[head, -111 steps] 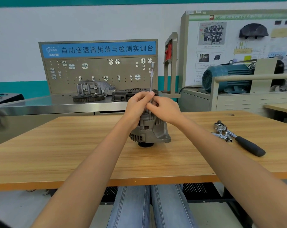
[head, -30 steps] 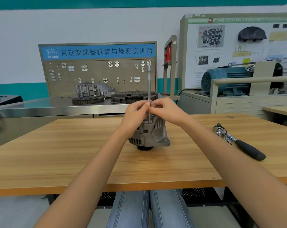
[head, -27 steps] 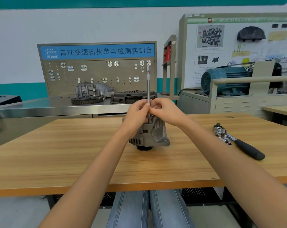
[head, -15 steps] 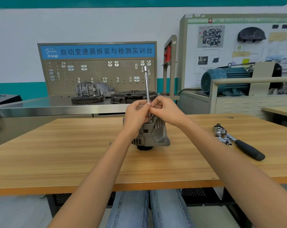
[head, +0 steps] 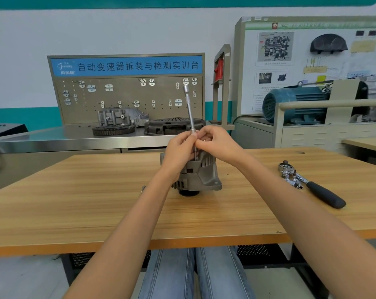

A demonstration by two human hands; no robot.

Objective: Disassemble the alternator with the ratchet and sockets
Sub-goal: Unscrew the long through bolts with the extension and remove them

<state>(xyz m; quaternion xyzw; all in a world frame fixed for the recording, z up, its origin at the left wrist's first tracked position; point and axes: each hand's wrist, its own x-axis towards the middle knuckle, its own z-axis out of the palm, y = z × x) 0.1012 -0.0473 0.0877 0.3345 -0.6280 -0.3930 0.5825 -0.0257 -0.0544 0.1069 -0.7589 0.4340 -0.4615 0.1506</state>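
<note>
A: Where does the grey cast-metal alternator (head: 201, 173) sit?

B: Upright on the light wooden table (head: 75, 201), near its middle, resting on its dark pulley end.

A: And the hands?

B: Both meet above it at twelve o'clock. The left hand (head: 180, 149) has its fingers curled round the lower part of a long slim silver extension bar (head: 190, 111), and the right hand (head: 217, 143) pinches the same bar from the other side, fingertips touching the left hand's.

A: How does the bar stand?

B: Nearly upright, its top leaning slightly toward eleven o'clock, its thin lower end reaching down to the alternator's top.

A: Anything else on the table?

B: At three o'clock, well apart from the alternator, lies a chrome ratchet with a black handle (head: 312, 186), with small chrome sockets (head: 296, 182) just beside its head.
</note>
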